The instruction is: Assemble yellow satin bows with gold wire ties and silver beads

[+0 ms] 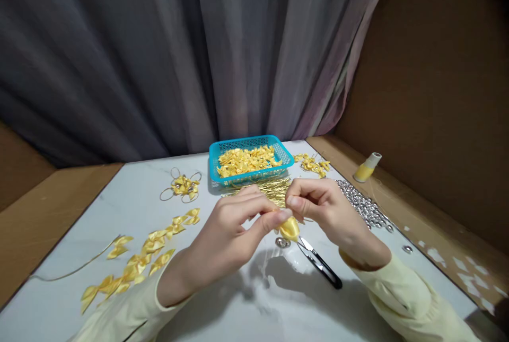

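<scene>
My left hand point(238, 225) pinches a yellow satin ribbon bow point(289, 229) between thumb and fingertips, above the table. Close against it, the thumb and forefinger of my right hand point(322, 207) are pressed together; what they hold, if anything, is too small to make out. Just under the bow is a silver oval bead point(282, 243). Thread snips point(324, 269) with black handles lie on the white tabletop below my right hand. Behind both hands is a bundle of gold wire ties point(274, 188), partly hidden by my fingers.
A blue plastic basket point(212, 164) of yellow bows stands at the back. Loose bows point(137, 265) lie at left, near a bow cluster with wire loops point(185, 186). Many silver beads point(363, 204) and a yellow thread spool point(366, 168) are at right.
</scene>
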{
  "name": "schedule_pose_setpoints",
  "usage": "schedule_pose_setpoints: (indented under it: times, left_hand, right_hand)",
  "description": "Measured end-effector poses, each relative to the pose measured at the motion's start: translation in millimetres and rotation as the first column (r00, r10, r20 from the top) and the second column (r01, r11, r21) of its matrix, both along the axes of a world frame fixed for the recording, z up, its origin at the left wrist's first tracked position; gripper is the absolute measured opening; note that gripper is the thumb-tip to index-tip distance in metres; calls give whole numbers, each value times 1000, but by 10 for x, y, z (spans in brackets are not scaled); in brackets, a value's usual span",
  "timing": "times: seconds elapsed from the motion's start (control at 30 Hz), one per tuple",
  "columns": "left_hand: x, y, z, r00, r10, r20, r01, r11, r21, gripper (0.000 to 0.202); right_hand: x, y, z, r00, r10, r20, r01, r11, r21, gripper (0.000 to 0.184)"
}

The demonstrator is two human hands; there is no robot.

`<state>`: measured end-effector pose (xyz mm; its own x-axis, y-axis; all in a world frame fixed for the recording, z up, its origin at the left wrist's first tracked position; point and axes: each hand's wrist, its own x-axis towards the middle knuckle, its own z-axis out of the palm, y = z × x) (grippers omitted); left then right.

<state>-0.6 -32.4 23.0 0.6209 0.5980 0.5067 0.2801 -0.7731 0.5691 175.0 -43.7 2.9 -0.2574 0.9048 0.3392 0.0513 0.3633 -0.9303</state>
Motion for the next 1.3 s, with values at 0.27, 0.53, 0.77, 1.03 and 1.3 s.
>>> schedule_pose_setpoints:
  times: [0.27, 0.53, 0.77, 1.03, 1.3]
  left_hand:
    - [-2, -3, 8, 998, -56, 19, 56, 998, 5, 21]
    - [19, -1, -9, 999, -43, 13, 42, 999, 11, 21]
    - [22, 3, 21, 1000, -12, 1, 12, 1000, -2, 19]
    - [7, -12, 29, 1000, 22, -14, -23, 994, -107, 19]
    - [-28, 55, 119, 995, 28, -91, -58, 936, -348, 24]
  right_hand:
    - [-10, 6, -33, 997, 42, -60, -45, 998, -49, 32]
    - [-34, -55, -32, 998, 49, -46, -53, 996, -71, 33]
    - [-32, -43, -37, 997, 69, -42, -73, 992, -101, 30]
    - [-14, 1, -39, 996, 86, -24, -89, 985, -151, 31]
    - [75, 44, 67, 993, 110, 33, -105, 985, -134, 30]
